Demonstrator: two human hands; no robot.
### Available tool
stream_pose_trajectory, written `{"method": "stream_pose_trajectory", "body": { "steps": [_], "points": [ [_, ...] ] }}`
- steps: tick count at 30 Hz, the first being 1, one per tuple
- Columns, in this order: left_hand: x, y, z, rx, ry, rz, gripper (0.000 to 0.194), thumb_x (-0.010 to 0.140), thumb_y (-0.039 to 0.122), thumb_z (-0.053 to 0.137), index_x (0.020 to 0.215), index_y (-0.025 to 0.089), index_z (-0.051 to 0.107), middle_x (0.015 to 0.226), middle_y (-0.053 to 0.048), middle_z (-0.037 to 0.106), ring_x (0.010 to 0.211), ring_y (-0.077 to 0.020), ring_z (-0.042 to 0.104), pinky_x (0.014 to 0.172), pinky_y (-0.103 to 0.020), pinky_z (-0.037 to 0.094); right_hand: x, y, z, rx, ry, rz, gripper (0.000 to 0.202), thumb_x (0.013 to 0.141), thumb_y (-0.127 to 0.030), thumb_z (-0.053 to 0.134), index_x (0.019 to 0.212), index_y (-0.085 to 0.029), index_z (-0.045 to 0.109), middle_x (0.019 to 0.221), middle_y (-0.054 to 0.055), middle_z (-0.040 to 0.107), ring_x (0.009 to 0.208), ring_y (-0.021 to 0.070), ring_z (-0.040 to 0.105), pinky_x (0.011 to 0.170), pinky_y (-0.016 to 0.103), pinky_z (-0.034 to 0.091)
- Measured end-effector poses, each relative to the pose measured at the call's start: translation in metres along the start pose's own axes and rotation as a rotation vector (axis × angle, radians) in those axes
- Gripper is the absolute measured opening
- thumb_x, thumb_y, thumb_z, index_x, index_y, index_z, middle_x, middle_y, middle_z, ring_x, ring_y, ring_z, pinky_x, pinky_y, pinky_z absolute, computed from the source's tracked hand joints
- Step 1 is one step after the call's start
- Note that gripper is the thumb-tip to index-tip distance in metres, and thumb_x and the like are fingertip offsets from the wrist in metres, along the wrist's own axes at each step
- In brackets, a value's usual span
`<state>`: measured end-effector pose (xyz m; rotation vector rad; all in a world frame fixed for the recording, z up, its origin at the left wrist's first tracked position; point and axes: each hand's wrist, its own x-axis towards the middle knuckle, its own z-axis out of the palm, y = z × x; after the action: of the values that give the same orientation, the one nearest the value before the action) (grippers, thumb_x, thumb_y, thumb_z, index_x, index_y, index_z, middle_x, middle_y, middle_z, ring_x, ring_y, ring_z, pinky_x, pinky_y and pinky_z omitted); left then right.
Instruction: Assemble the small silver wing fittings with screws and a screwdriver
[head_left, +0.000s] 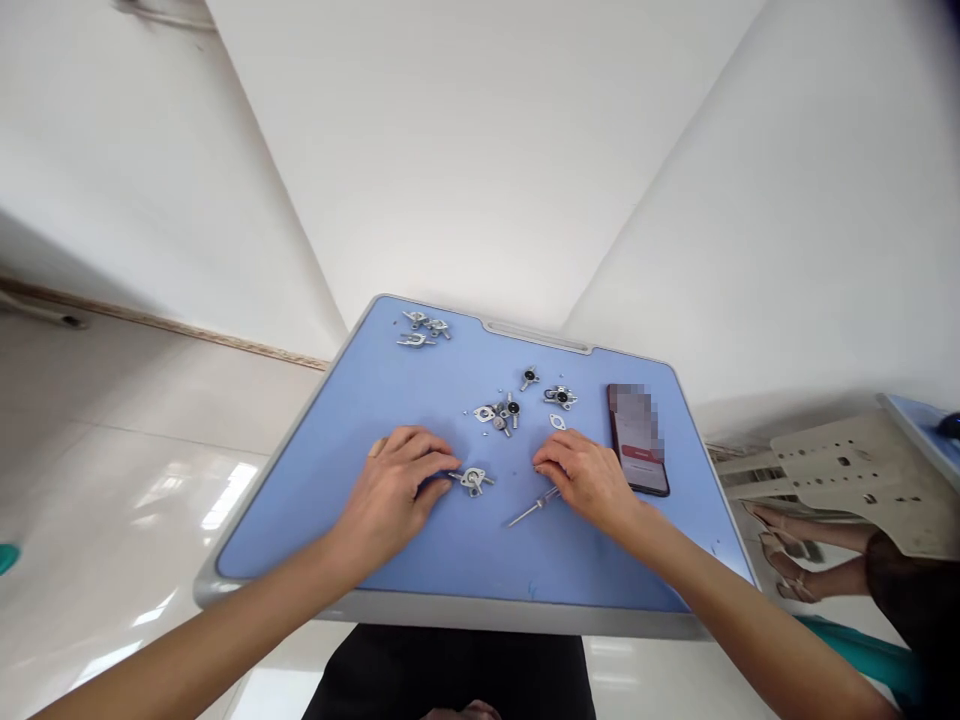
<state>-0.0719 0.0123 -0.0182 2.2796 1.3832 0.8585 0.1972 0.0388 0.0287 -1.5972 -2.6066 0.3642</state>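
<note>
My left hand [405,475] is closed, thumb and fingers pinching one end of a small silvery metal valve [474,481] on the blue table. My right hand [585,476] hovers low over the table with thumb and fingertips pressed together; whatever is between them is too small or hidden. Under that hand lies a screwdriver [534,508], its shaft pointing down-left and its handle partly covered. Beyond the hands sit a cluster of valve parts [501,412], a valve with a black centre [529,377], another such valve [561,397] and a flat oval plate [557,422].
Several metal valves [424,328] are grouped at the table's far left corner. A phone [639,440] lies on the right side of the blue table [300,520]. White walls stand behind. At the right are a beige chair [862,480] and another person's legs [825,570].
</note>
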Motion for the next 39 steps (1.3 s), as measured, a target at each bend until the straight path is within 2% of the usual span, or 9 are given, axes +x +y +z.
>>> {"method": "stream_pose_trajectory", "body": {
  "steps": [3,7,12,17,27,30,33,36,39],
  "points": [
    [0.003,0.002,0.0,0.01,-0.007,-0.016,0.015,0.089,0.016,0.06,0.093,0.024,0.072,0.104,-0.003,0.07,0.102,-0.0245,0.055,0.079,-0.039,0.041,0.002,-0.018,-0.003,-0.002,0.037,-0.077,0.013,0.095,-0.018,0.057,0.091,-0.022,0.069,0.092,0.001,0.068,0.089,0.0137,0.059,0.062,0.024,0.038],
    [0.004,0.003,0.0,0.007,0.012,-0.026,0.013,0.087,0.014,0.063,0.088,0.023,0.072,0.101,-0.002,0.07,0.102,-0.0241,0.055,0.08,-0.039,0.04,0.008,-0.052,-0.003,-0.107,0.13,-0.27,0.018,0.098,-0.021,0.052,0.091,-0.022,0.068,0.09,0.002,0.067,0.084,0.0139,0.056,0.053,0.025,0.032],
    [0.005,0.004,0.0,-0.005,0.038,-0.019,0.016,0.087,0.013,0.061,0.083,0.023,0.073,0.097,-0.003,0.07,0.098,-0.023,0.055,0.079,-0.038,0.04,0.022,-0.08,0.001,-0.406,0.091,-0.37,0.021,0.089,-0.004,0.055,0.08,-0.019,0.067,0.076,0.004,0.063,0.075,0.0159,0.051,0.048,0.028,0.026],
    [0.007,0.004,-0.001,-0.001,0.027,-0.03,0.017,0.086,0.012,0.062,0.08,0.022,0.073,0.097,-0.003,0.07,0.098,-0.0237,0.055,0.078,-0.039,0.039,0.029,-0.093,-0.005,-0.569,-0.031,-0.373,0.027,0.078,0.006,0.055,0.079,-0.017,0.067,0.077,0.005,0.063,0.076,0.0176,0.053,0.048,0.027,0.029],
    [0.009,0.004,0.0,-0.057,0.053,-0.031,0.024,0.083,0.004,0.059,0.07,0.02,0.071,0.089,-0.004,0.07,0.095,-0.0234,0.054,0.075,-0.039,0.037,0.044,-0.114,-0.018,-0.689,-0.247,-0.348,0.027,0.077,0.007,0.056,0.081,-0.016,0.069,0.078,0.007,0.066,0.081,0.0192,0.057,0.049,0.027,0.032],
    [0.009,0.004,0.0,-0.035,0.052,-0.03,0.024,0.083,0.004,0.06,0.069,0.02,0.071,0.088,-0.003,0.071,0.094,-0.0235,0.054,0.075,-0.039,0.036,0.053,-0.115,-0.021,-0.654,-0.298,-0.332,0.023,0.083,0.001,0.058,0.083,-0.018,0.07,0.079,0.006,0.067,0.083,0.0189,0.059,0.048,0.027,0.03],
    [0.008,0.004,-0.001,-0.012,0.019,-0.03,0.023,0.084,0.006,0.06,0.074,0.021,0.073,0.089,-0.003,0.071,0.094,-0.0236,0.054,0.075,-0.039,0.036,0.063,-0.113,-0.023,-0.598,-0.325,-0.278,0.012,0.09,-0.015,0.061,0.087,-0.021,0.071,0.084,0.005,0.069,0.086,0.019,0.061,0.049,0.027,0.028],
    [0.007,0.004,-0.002,-0.001,0.003,-0.026,0.021,0.085,0.008,0.06,0.076,0.022,0.074,0.091,-0.004,0.071,0.095,-0.024,0.055,0.075,-0.038,0.036,0.07,-0.11,-0.026,-0.508,-0.354,-0.204,0.007,0.089,-0.027,0.067,0.086,-0.022,0.071,0.09,0.003,0.07,0.088,0.0187,0.063,0.051,0.026,0.027],
    [0.006,0.003,-0.002,-0.016,0.011,-0.016,0.02,0.086,0.011,0.062,0.077,0.022,0.075,0.092,-0.004,0.071,0.096,-0.0243,0.056,0.077,-0.039,0.037,0.069,-0.101,-0.035,-0.323,-0.321,-0.124,0.01,0.088,-0.03,0.068,0.081,-0.023,0.071,0.086,-0.001,0.07,0.08,0.0152,0.063,0.055,0.025,0.03]
  ]
}}
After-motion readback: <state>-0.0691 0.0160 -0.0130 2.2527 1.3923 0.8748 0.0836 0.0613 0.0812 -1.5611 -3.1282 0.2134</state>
